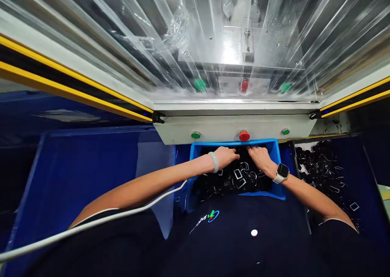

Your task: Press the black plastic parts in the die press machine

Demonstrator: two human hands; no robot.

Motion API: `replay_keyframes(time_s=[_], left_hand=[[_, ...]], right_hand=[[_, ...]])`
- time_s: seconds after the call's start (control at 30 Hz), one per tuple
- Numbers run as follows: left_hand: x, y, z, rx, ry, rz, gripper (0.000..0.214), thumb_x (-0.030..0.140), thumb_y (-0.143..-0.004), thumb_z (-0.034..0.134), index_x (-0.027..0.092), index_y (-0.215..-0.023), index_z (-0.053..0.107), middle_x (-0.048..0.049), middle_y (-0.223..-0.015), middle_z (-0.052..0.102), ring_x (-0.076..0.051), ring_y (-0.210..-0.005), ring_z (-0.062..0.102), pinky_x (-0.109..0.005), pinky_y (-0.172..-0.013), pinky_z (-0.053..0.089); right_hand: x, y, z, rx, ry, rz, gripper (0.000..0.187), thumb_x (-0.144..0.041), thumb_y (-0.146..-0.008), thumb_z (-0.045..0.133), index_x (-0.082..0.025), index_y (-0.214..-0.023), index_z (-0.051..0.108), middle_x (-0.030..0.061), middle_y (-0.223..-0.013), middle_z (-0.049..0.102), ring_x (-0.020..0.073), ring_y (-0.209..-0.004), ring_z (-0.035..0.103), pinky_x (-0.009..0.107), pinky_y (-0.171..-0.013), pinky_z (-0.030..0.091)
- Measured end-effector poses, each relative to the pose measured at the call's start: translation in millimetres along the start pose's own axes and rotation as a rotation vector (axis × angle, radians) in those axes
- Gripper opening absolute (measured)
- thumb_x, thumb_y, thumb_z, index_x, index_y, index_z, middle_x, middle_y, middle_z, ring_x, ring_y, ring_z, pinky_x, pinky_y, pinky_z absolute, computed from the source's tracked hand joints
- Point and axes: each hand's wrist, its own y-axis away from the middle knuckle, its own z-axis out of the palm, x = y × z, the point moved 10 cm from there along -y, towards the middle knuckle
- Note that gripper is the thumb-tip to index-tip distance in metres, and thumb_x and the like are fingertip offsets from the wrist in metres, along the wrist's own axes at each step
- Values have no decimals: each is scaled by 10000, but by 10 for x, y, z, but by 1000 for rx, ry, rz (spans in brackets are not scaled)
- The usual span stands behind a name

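Note:
A blue plastic bin (279, 175) full of small black parts (237, 181) sits in front of me. Some of the parts show pale rectangular outlines. Over the bin's far half is my left hand (224, 157), with a pale bangle at the wrist. Its thumb and fingers are bent together among the black parts, and whatever they grip is hidden. My right hand (261, 159), wearing a watch (282, 171), reaches in from the other side, close to the left. Its fingers are curled, their tips lost against the dark parts.
A machine panel behind the bin carries a red button (244, 135) and two green buttons (195, 135). Clear plastic strips (210, 33) hang above it. More black parts (323, 167) lie in a container at right. A white cable (122, 217) crosses at left.

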Motion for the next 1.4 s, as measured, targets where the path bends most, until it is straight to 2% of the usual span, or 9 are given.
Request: replay_keyframes(time_s=[0.23, 0.37, 0.43, 0.57, 0.67, 0.83, 1.1, 1.23, 1.4], left_hand=[[2, -63, 101, 60, 227, 45, 178, 144, -930, 594, 162, -1079, 692, -136, -1212, 630, -209, -877, 648, -309, -785, 502], [43, 83, -14, 143, 403, 51, 179, 252, -893, 712, 173, -998, 591, -80, -1062, 612, -207, -921, 602, -309, -819, 505], [54, 189, -71, 146, 644, 34, 296, 356, -876, 756, 187, -1015, 556, -50, -1007, 604, -180, -838, 591, -295, -741, 499], [19, 420, -155, 126, 1475, -59, 457, 549, -862, 787, 182, -1077, 621, -49, -1009, 628, -137, -744, 606, -292, -690, 497], [-66, 524, -260, 221, 1746, -100, 478, 562, -816, 854, 177, -1053, 697, -41, -941, 648, -127, -724, 602, -291, -692, 505], [-113, 521, -280, 280, 1818, -124, 497, 546, -784, 902, 170, -1056, 723, -40, -912, 702, -146, -736, 668, -287, -701, 532], [42, 521, -480, 310, 1760, -91, 516, 563, -774, 900, 145, -948, 652, -44, -833, 730, -154, -718, 701, -281, -699, 555], [-48, 553, -663, 383, 1688, -139, 485, 427, -699, 966, 145, -941, 654, -16, -762, 718, -145, -671, 688, -248, -629, 497], [-143, 612, -1100, 531, 1731, -43, 434, 444, -715, 933, 141, -867, 663, -21, -756, 707, -142, -638, 659, -258, -606, 474]], right_hand=[[186, 220, -116, 83, -104, -10, 314, -211, -1107, 418, -166, -1285, 673, 144, -1179, 762, 235, -1046, 748, 302, -826, 556], [328, 558, -405, 373, -455, -84, 253, -275, -1089, 525, -205, -1233, 720, 85, -1183, 777, 192, -1061, 749, 299, -926, 583], [417, 751, -591, 559, -640, -119, 215, -278, -1063, 578, -210, -1164, 756, 71, -1108, 792, 191, -995, 758, 315, -920, 602], [467, 1026, -862, 749, -742, -102, 191, -304, -1043, 619, -246, -1116, 785, 56, -1076, 790, 188, -978, 752, 320, -855, 634], [384, 1159, -1038, 854, -758, -103, 156, -296, -1027, 650, -251, -1093, 785, 59, -1067, 777, 187, -986, 746, 298, -746, 648], [-17, 1249, -1213, 962, -565, -282, 226, -207, -1032, 635, -265, -1218, 750, 59, -1079, 780, 180, -996, 752, 345, -903, 657], [-467, 1184, -1300, 986, -258, -539, 326, -62, -1037, 522, -170, -1267, 727, 110, -1119, 783, 205, -1046, 744, 339, -898, 650], [-476, 1158, -1457, 946, -264, -611, 354, -47, -1032, 524, -158, -1322, 695, 110, -1161, 780, 206, -1096, 724, 359, -938, 643], [-210, 1076, -1882, 997, -337, -504, 343, -109, -1036, 584, -281, -1299, 718, 44, -1146, 785, 169, -1041, 735, 331, -907, 646]])
